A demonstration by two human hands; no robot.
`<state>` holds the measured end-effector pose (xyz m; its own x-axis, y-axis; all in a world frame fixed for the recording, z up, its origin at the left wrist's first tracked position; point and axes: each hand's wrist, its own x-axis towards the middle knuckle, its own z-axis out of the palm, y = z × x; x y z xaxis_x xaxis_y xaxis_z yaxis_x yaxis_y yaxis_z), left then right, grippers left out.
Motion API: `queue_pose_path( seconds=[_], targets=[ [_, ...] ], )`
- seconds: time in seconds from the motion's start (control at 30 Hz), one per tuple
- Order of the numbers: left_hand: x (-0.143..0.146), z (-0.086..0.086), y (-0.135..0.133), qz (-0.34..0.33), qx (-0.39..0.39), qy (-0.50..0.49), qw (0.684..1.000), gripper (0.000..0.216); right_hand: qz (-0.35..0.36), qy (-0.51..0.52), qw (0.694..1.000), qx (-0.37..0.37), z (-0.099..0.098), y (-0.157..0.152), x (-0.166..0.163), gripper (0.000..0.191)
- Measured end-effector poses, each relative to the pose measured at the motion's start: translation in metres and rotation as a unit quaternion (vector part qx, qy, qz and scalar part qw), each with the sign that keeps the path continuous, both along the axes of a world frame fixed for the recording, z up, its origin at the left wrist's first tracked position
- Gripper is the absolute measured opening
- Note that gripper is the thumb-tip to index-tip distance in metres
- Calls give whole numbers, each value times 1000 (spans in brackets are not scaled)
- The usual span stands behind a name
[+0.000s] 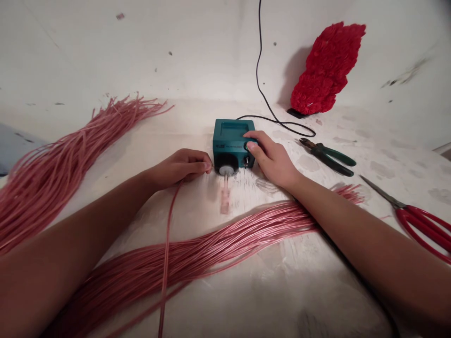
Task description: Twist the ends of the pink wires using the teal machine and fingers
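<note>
A small teal electric machine [230, 136] stands on the table, with a black round collar and a white hub on its front. Thin prongs stick out of the hub toward me, and a pale pink blurred piece lies in line with them. Pinched in the fingers of my left hand [188, 166] is a pink wire [169, 225]; its end is at the left side of the black collar. The wire hangs from that hand toward me, over a bundle. My right hand [271, 157] grips the machine's right side, fingers on the top edge and thumb by the front.
A bundle of pink wires [225, 234] crosses the table under my right forearm. Another bundle [66, 164] lies at left. Green-handled pliers [331, 157] and red-handled scissors [416, 216] are at right. A red flower-textured ornament [327, 70] leans near the wall, beside a black cord [259, 70].
</note>
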<state>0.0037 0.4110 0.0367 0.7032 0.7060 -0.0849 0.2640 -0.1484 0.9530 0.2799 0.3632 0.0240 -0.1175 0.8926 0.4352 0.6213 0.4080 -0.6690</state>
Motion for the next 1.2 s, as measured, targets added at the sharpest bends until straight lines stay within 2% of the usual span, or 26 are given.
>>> queue_pose_path(
  seconds=[0.83, 1.2],
  targets=[
    [1, -5, 1, 6, 6, -20, 1000, 19, 3, 17, 1000, -10, -2, 0, 0, 50],
    [1, -8, 3, 9, 4, -39, 999, 25, 2, 12, 1000, -13, -1, 0, -1, 50]
  ],
)
